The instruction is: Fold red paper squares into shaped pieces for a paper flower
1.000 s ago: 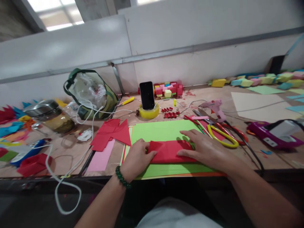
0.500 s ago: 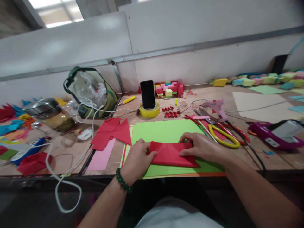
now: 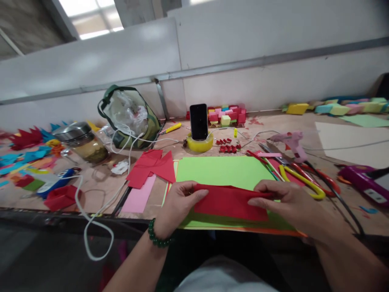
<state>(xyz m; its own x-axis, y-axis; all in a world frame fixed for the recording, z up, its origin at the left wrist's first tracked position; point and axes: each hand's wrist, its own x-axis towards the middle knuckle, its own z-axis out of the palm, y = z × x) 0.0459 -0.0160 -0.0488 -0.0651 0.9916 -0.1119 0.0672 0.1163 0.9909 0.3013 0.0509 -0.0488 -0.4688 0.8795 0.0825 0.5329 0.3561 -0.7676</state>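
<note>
Head view: the red sheet (image 3: 227,201) is in front of me at the centre of my clock, above the near part of a green paper stack (image 3: 219,168) on the counter (image 3: 170,149). Both ends are in my grip. My left hand (image 3: 182,205) has the 9 o'clock end, nearly closed in a pinch with the thumb on the face turned to me and the fingers behind. My right hand (image 3: 285,200) pinches the 3 o'clock end the same way, fingers curled over the top edge. The sheet leans, its face towards me; whether its lower edge touches the green, I can't tell.

As for how far along I am, the top edge looks doubled, so I judge at least one fold is made. The sheet is a flat, wide strip, neither cut nor glued as far as I can see, so I'd call this early. How many folds remain, the view doesn't show.

At 10 o'clock, loose red pieces (image 3: 152,168) lie flat and unheld. Out at 9, a red folded piece (image 3: 62,198) already has a raised shape. At 12, small red zigzag strips (image 3: 230,149) sit in rows, creased already. The glue gun (image 3: 291,144), between 1 and 2, and the yellow-handled scissors (image 3: 320,194), between 2 and 3, lie out of my grip.
</note>
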